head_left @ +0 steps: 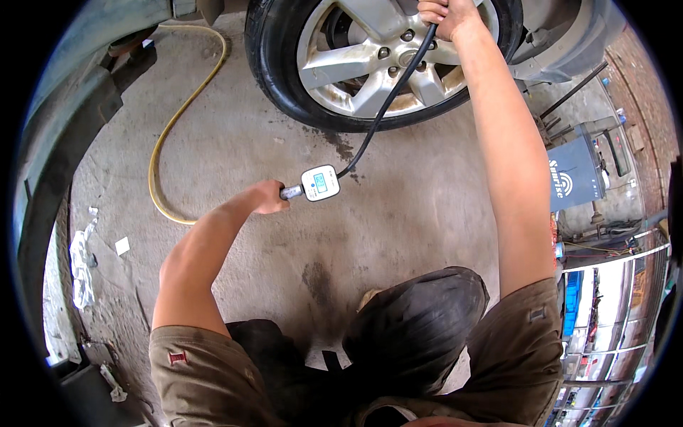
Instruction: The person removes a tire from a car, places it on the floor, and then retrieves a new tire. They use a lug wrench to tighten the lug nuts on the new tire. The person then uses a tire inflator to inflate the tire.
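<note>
My left hand [267, 197] is closed round the handle of a digital tire inflator gauge [321, 183], a white square head with a small lit screen. From its head a black hose [385, 107] runs up across the silver alloy wheel [363, 64] to my right hand [449, 16]. The right fingers are curled round the hose's upper end near the top of the rim; the tip itself is hidden. A black tire [274, 85] surrounds the wheel, on a car. Behind my left hand, a yellow air hose [158, 153] loops over the floor.
A vehicle body [43, 135] stands along the left. White crumpled plastic [81, 267] and a white paper scrap [122, 245] lie on the concrete floor [284, 249]. To the right are a grey-blue box-shaped machine [578, 171] and a metal rack [605, 306] holding assorted items.
</note>
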`<control>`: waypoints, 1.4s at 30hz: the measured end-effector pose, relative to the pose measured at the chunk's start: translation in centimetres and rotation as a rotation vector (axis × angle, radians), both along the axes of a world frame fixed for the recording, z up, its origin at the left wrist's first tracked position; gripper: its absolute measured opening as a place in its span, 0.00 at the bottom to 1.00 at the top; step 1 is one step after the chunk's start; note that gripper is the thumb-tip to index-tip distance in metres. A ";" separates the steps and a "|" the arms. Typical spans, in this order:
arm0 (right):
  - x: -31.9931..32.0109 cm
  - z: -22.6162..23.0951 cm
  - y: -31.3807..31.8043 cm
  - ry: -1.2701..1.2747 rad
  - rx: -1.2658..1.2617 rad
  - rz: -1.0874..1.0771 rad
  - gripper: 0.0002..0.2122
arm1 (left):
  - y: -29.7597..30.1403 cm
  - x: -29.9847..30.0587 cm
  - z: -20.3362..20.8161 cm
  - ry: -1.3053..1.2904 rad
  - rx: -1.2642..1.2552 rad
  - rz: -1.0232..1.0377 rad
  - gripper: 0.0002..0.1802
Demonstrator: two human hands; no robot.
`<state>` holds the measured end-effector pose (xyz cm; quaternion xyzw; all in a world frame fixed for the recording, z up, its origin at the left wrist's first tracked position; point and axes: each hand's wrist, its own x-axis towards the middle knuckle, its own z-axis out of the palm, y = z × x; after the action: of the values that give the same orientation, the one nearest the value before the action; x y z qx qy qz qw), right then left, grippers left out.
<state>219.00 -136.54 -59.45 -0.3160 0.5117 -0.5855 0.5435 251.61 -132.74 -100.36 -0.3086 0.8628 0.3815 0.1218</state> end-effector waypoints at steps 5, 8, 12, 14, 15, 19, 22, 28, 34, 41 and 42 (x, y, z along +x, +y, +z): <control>0.6 0.7 0.2 0.016 -0.015 -0.013 0.16 | -0.4 -0.2 -1.3 -0.007 0.017 0.010 0.25; 0.5 0.3 0.4 0.040 0.002 0.003 0.15 | -0.1 0.0 -0.9 -0.019 0.030 -0.003 0.25; 0.5 -0.3 0.1 0.015 -0.003 0.024 0.15 | 0.4 0.1 0.4 -0.037 -0.013 -0.032 0.24; 0.6 -0.3 0.0 0.021 -0.017 0.030 0.14 | 0.5 -0.2 0.3 -0.004 -0.023 -0.027 0.25; 0.4 0.1 0.3 0.020 -0.009 0.013 0.14 | 0.5 -0.4 0.3 0.016 -0.027 -0.029 0.25; 0.4 1.0 0.8 0.023 -0.003 -0.019 0.15 | 0.5 -1.3 0.2 0.011 -0.005 -0.049 0.25; 0.6 1.3 -0.3 0.028 0.004 0.011 0.15 | 0.0 -1.0 -2.1 0.016 -0.024 -0.032 0.25; 0.0 0.8 0.3 0.019 0.025 0.036 0.15 | 0.2 -1.0 -1.6 0.009 0.017 -0.029 0.25; 1.1 0.5 0.3 0.038 0.007 0.034 0.16 | 0.0 -0.5 -1.6 0.035 -0.002 -0.038 0.25; 0.5 0.7 0.4 0.035 0.042 0.058 0.18 | 0.1 -0.9 0.4 0.011 0.017 -0.042 0.26; 0.3 0.8 0.4 0.036 0.038 0.054 0.18 | 0.2 -1.1 0.4 0.011 0.014 -0.048 0.27</control>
<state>219.34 -136.19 -58.65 -0.3297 0.5237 -0.5551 0.5558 250.56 -132.57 -99.92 -0.2850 0.8679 0.3860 0.1282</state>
